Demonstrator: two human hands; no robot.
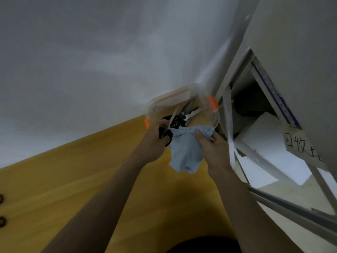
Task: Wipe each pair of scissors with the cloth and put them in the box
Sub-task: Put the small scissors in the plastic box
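Observation:
My left hand (156, 138) grips a pair of scissors (172, 118) by its black handles, with the pale blade pointing up over the box. My right hand (212, 147) is closed on a light blue cloth (185, 153) that hangs down between both hands and touches the handles. Just behind my hands stands a clear plastic box (175, 98) with orange clips, against the wall on the wooden table (82, 179). Inside it lie other scissors (190, 111) with black handles and silver blades.
A white wall (91, 61) rises behind the table. To the right stands a pale cabinet (295, 52) with an open compartment (255, 114) holding white sheets, and a handwritten label (300, 145). Two dark rings (1, 209) lie at the table's left edge.

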